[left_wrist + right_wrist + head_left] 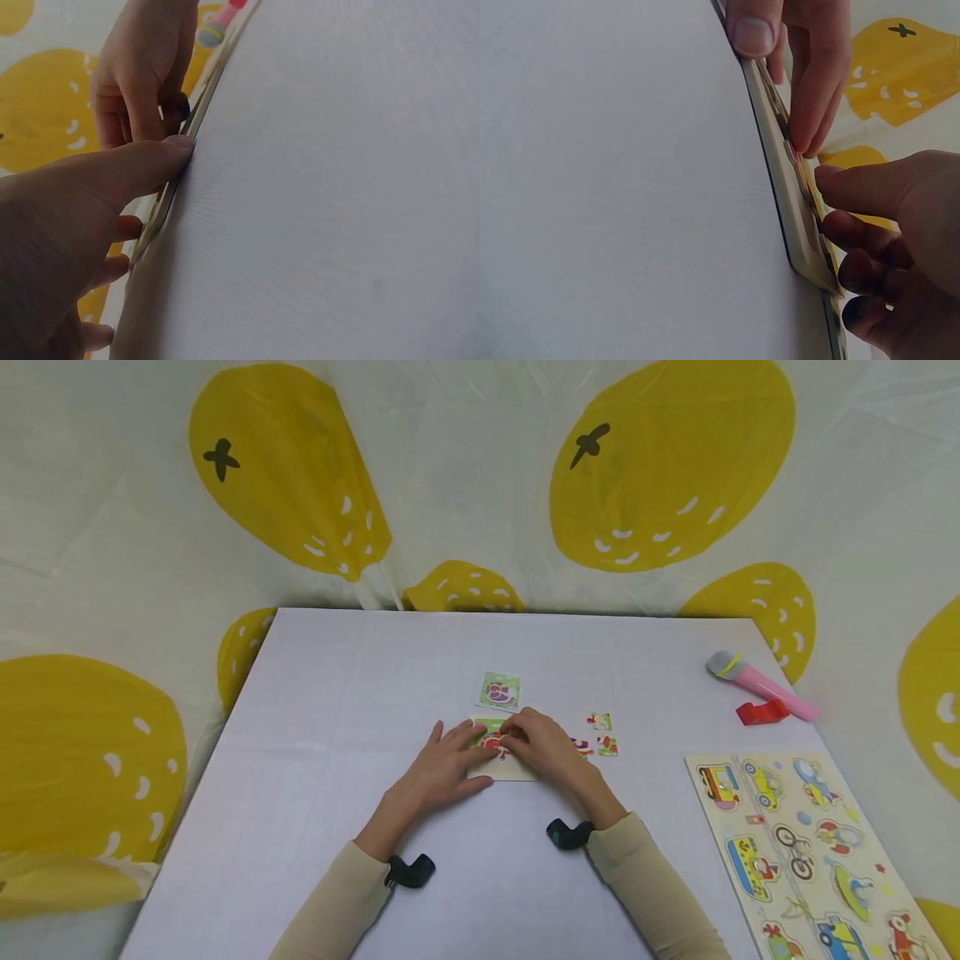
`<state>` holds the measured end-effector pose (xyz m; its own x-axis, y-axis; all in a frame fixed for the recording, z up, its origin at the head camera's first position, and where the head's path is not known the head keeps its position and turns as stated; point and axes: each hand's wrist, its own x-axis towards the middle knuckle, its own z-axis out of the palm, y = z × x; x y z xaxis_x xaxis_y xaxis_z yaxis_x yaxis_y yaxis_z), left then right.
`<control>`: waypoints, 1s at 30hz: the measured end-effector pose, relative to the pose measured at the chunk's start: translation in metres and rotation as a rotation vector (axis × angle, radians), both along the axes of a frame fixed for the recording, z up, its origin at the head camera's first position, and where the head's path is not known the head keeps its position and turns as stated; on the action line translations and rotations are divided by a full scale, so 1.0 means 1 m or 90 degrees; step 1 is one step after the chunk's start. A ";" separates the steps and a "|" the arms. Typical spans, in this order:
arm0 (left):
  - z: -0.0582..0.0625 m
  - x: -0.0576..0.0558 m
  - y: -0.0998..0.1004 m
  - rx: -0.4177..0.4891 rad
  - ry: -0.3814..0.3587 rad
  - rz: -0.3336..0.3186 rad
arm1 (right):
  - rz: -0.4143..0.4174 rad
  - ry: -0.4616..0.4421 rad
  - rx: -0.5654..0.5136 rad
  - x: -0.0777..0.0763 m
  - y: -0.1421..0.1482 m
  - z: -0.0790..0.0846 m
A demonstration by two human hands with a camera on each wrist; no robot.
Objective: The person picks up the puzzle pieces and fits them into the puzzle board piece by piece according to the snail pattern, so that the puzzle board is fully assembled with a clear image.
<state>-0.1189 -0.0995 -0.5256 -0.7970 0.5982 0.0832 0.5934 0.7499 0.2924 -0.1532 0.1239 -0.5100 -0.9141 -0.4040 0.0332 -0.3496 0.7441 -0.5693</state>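
Observation:
A small wooden puzzle board (506,770) with a red and green picture lies between the two hands in the head view. My left hand (442,768) rests on its left side with fingers extended over the picture. The left thumb (161,165) presses along the near edge. My right hand (543,743) bends over the board's right half. Its thumb and index finger pinch at a puzzle piece (801,169) on the board; the fingers partly hide it. Loose puzzle pieces (607,746) lie just right of the right hand.
Beyond the board is a small picture card (500,691). A pink toy microphone (772,689) and a red object (762,712) sit at the far right. Below them lies a large vehicle puzzle board (813,860). A patterned curtain (465,485) hangs behind the white table (337,693).

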 end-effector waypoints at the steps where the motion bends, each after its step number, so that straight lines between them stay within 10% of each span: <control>1: 0.000 0.000 0.000 -0.001 -0.003 0.001 | 0.000 0.002 -0.006 0.000 0.001 0.001; 30: -0.002 0.000 0.001 0.007 -0.015 0.010 | -0.087 0.038 -0.030 -0.003 0.073 0.021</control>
